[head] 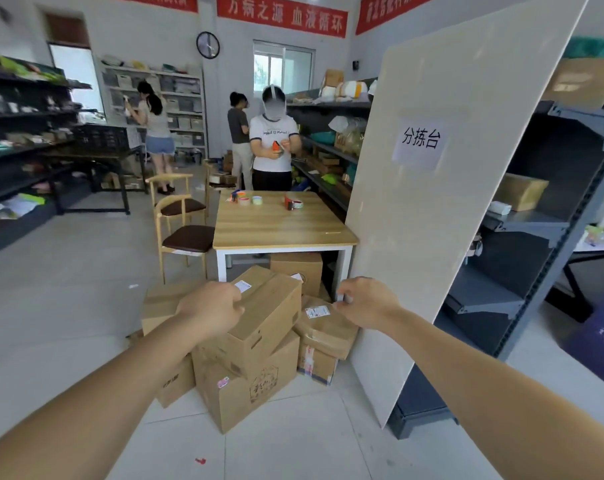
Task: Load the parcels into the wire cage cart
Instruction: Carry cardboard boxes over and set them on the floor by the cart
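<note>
Several brown cardboard parcels are piled on the floor in front of a wooden table. The top parcel lies tilted on a larger box. A taped parcel with a white label rests to its right. My left hand hovers over the top parcel's left end, fingers loosely curled, holding nothing. My right hand hangs above the labelled parcel, fingers apart and empty. No wire cage cart is in view.
A tall cream board leans on grey metal shelving at the right, close to the pile. Two wooden chairs stand left of the table. A person stands behind the table; two others stand farther back. Tape rolls lie on the table.
</note>
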`<action>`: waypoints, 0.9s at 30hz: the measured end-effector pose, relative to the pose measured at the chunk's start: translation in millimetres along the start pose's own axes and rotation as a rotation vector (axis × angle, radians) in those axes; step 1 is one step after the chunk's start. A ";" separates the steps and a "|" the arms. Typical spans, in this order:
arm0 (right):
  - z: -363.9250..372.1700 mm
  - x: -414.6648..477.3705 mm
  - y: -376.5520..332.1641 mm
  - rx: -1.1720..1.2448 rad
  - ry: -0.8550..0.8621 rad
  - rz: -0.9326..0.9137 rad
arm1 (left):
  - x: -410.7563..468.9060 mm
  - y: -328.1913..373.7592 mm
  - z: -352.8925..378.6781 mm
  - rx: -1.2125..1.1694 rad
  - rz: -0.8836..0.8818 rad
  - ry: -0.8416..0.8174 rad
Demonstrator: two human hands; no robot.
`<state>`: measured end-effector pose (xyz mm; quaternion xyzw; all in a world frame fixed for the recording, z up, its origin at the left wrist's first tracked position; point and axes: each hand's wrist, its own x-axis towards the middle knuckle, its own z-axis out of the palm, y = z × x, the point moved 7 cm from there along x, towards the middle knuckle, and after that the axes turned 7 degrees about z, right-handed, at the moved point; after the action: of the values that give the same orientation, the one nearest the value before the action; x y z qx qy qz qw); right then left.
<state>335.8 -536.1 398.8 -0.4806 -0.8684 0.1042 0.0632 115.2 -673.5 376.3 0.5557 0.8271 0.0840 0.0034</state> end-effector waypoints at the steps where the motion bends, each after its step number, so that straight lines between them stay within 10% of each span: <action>1: 3.0 16.8 -1.0 0.002 -0.007 -0.002 | 13.2 -5.6 4.2 0.003 -0.015 -0.006; 27: 159.8 456.2 -53.5 -0.134 -0.359 -0.203 | 322.1 -184.4 177.3 -0.163 -0.431 -0.254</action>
<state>16.5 -196.1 261.1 -0.3674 -0.9148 0.1231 -0.1144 -159.9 -421.2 203.5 0.3704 0.9100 0.0775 0.1697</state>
